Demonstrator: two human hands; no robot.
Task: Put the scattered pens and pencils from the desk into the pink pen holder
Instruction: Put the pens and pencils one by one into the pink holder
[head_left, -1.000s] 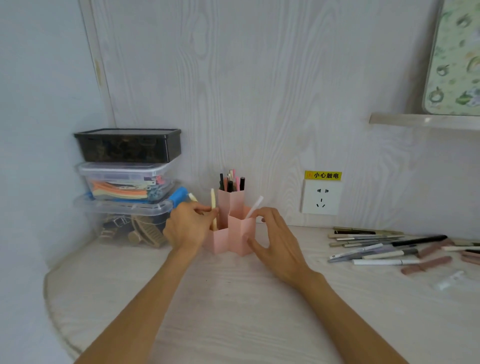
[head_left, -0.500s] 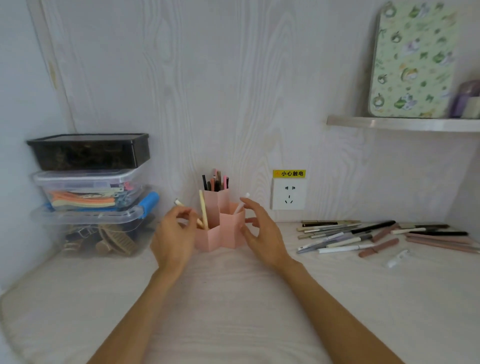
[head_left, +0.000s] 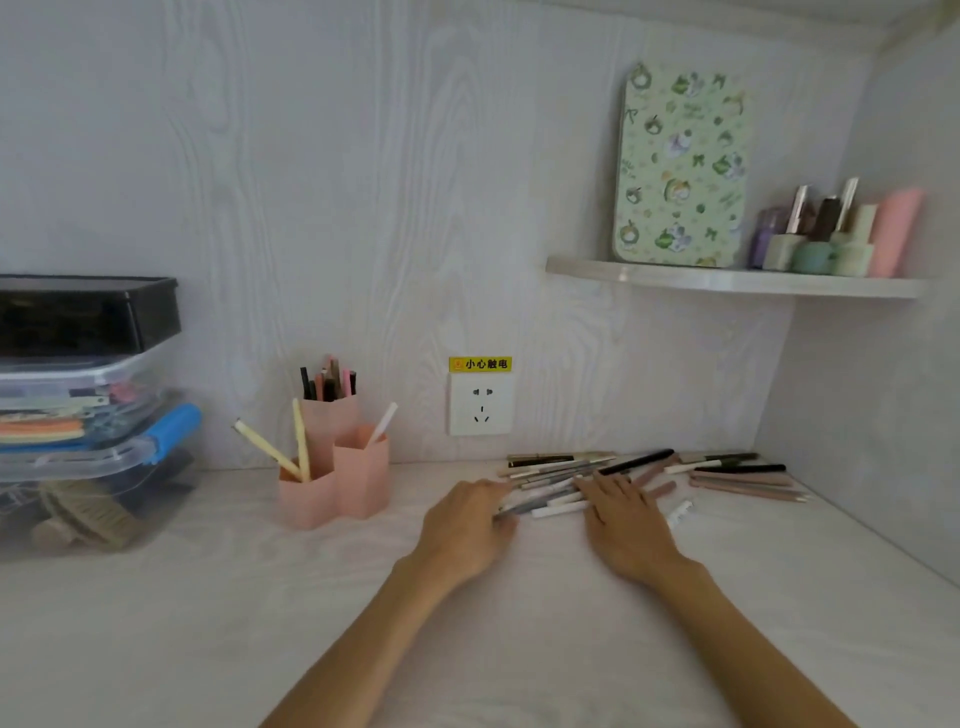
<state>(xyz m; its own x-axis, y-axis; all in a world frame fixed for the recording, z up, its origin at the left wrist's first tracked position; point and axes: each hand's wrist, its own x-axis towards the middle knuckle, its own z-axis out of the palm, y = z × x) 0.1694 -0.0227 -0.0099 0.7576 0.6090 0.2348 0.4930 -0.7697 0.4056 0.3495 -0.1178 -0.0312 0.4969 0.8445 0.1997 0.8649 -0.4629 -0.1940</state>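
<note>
Both hands have left the pink pen holder for the scattered pens on the surface, left hand and right hand flat, fingers relaxed, each grip empty, starting another pickup.

You face a pale wall with a faint wood-grain pattern; it meets a plain side wall in a corner on your right; a white desk with the same grain fills the lower view; a white wall socket sits just above the desk under a yellow warning label; a narrow white shelf juts from the right corner; the light is soft and even.
</note>
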